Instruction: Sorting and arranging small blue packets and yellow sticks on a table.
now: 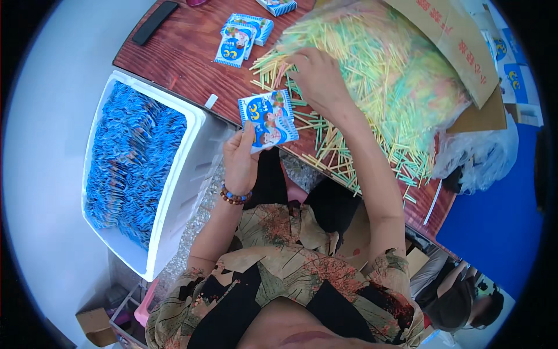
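Observation:
My left hand (240, 158) is closed on a few flat blue-and-white packets (268, 119), fanned over one another, with the thumb on top. They are held up at the near edge of the table. My right hand (318, 80) reaches over a large heap of thin yellow, green and pink sticks (372, 75). Its fingers are curled down around a few pinkish sticks (282, 71) at the heap's left edge; the fingertips are partly hidden.
More blue packets (235, 43) lie on the red wood-grain table (195, 55), near a black phone-like object (155, 23). To the left, a white foam box (195, 125) holds many blue packets. Clear plastic (485, 154) and a cardboard flap (453, 43) border the heap. Another person (459, 299) sits at lower right.

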Demonstrator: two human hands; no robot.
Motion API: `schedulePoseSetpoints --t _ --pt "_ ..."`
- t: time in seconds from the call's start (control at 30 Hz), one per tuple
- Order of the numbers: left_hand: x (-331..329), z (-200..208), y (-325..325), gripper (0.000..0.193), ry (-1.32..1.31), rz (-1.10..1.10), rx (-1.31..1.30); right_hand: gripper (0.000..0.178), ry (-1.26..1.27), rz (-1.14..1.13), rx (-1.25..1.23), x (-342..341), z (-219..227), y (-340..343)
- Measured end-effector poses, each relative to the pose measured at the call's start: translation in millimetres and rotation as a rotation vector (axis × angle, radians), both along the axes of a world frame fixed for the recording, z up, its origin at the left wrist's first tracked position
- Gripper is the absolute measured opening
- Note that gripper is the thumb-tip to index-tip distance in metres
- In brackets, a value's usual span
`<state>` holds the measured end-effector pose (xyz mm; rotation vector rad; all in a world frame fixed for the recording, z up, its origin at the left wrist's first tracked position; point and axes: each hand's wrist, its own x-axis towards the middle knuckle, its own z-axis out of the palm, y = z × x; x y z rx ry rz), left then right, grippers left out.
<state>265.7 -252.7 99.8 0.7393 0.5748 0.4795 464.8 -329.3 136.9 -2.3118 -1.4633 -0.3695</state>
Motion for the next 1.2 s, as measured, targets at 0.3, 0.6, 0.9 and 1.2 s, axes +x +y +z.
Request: schedulePoseSetpoints --t 0.3,0.6,0.9,1.2 --pt "-10 -7 18 0.030 0.010 0.050 -0.087 0.031 -0.157 0.202 -0.473 23 -20 78" --pt "-6 -11 20 0.027 -0.004 0.039 -0.129 0.029 -0.129 0.336 -0.426 34 -27 51" --pt "-5 -7 19 0.027 0.030 0.033 -0.109 0.032 -0.079 0.385 -0.522 28 -7 48" --pt "-6 -14 22 0.025 -0.017 0.007 -0.100 0.021 -0.215 0.394 -0.574 19 -14 45"
